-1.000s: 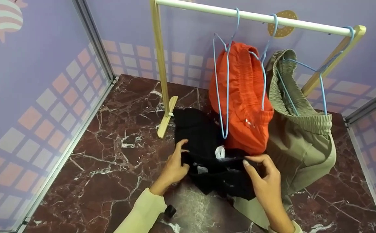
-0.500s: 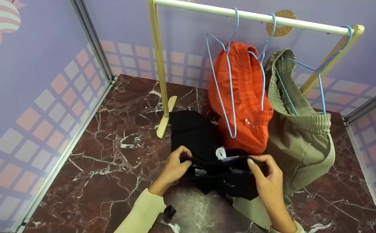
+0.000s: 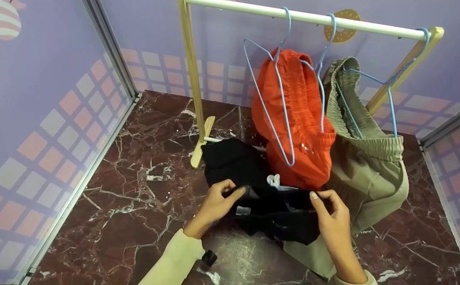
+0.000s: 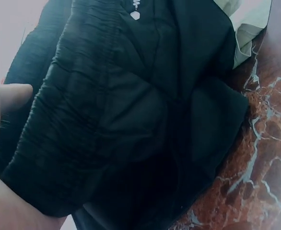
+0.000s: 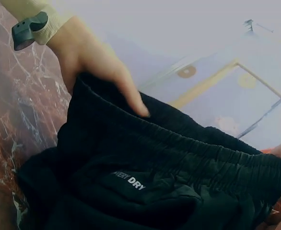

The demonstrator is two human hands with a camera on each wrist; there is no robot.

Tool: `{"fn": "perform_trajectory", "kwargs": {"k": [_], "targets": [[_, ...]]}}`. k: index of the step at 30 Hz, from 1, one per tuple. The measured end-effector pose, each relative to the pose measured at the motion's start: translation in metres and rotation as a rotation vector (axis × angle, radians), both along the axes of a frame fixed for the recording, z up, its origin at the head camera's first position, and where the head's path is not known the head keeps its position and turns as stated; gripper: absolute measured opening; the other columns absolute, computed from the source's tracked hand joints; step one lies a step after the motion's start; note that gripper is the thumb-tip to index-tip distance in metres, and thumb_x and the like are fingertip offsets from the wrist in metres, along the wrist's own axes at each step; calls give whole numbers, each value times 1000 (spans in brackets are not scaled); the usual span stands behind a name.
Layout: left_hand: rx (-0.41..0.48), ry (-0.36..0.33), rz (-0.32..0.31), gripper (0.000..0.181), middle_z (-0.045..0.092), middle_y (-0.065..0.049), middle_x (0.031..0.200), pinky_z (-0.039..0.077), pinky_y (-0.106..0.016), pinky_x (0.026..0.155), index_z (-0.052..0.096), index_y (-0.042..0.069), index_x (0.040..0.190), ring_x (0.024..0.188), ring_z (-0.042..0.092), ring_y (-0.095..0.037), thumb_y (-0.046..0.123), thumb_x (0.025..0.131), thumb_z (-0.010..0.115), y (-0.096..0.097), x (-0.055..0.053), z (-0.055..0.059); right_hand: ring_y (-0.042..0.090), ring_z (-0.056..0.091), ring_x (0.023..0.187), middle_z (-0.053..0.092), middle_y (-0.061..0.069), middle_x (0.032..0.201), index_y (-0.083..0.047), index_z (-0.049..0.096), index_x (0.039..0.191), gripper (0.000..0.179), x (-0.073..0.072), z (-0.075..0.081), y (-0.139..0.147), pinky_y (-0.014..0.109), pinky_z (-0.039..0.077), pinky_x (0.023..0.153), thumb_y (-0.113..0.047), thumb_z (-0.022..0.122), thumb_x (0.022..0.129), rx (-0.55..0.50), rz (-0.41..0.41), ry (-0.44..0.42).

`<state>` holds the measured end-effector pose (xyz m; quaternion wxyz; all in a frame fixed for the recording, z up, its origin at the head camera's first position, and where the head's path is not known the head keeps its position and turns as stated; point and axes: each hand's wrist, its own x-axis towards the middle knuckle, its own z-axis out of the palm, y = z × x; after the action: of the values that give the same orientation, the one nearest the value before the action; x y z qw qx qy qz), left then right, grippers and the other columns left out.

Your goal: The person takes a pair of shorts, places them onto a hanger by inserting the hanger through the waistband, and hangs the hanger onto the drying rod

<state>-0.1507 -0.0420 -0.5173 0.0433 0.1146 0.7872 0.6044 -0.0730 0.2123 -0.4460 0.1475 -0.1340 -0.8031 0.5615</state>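
Observation:
Black shorts (image 3: 277, 225) with a gathered elastic waistband (image 5: 198, 148) are held up low in front of the rack, partly lying over the floor. In the head view my left hand (image 3: 218, 200) grips the waistband's left side, thumb inside it. My right hand (image 3: 333, 213) pinches the right side between thumb and fingers. The waist opening is spread between the hands, with a white label (image 3: 243, 210) inside. Pale lettering (image 5: 129, 180) shows on the shorts in the right wrist view. A bare blue hanger (image 3: 283, 107) hangs just behind.
A rack with a white rail (image 3: 237, 7) stands behind. Orange shorts (image 3: 293, 118) and khaki trousers (image 3: 372, 174) hang from blue hangers on it. The rack's wooden foot (image 3: 203, 142) rests on the marbled floor (image 3: 134, 206). Purple walls (image 3: 47, 79) enclose the space.
My left hand has gone from loosely spread at the edge to gripping the waistband. The shorts' far part has drawn nearer. The bare hanger has swung, its lower end going right.

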Motion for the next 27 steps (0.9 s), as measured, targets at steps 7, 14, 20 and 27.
{"fn": "perform_trajectory", "kwargs": {"k": [7,14,20,27], "targets": [[12,-15,51,36,43,3,65,36,-22,65,48,8,68,60,39,-6,28,94,63,6,0,10,6,53,77,61,-6,82,-4,66,90,18,0,-8,7,16,40,72,-21,62,95,70,36,-56],[111,-102,32,25,62,-11,115,46,-32,86,60,7,117,96,59,-15,24,99,54,5,6,23,5,52,77,64,2,86,-10,70,93,16,0,-19,13,17,41,73,-21,59,97,231,143,-130],[202,-99,-9,30,63,-11,92,41,-23,65,58,6,121,70,51,-9,27,99,55,7,12,33,14,59,101,68,5,117,-12,67,117,29,-1,-21,13,27,44,88,-30,62,95,274,192,-198],[173,-31,22,27,55,-3,74,35,-21,60,61,9,120,58,38,-5,25,100,54,7,16,41,7,60,104,67,6,118,-10,65,118,29,1,-15,9,12,42,86,-21,67,92,151,87,-96]]}}
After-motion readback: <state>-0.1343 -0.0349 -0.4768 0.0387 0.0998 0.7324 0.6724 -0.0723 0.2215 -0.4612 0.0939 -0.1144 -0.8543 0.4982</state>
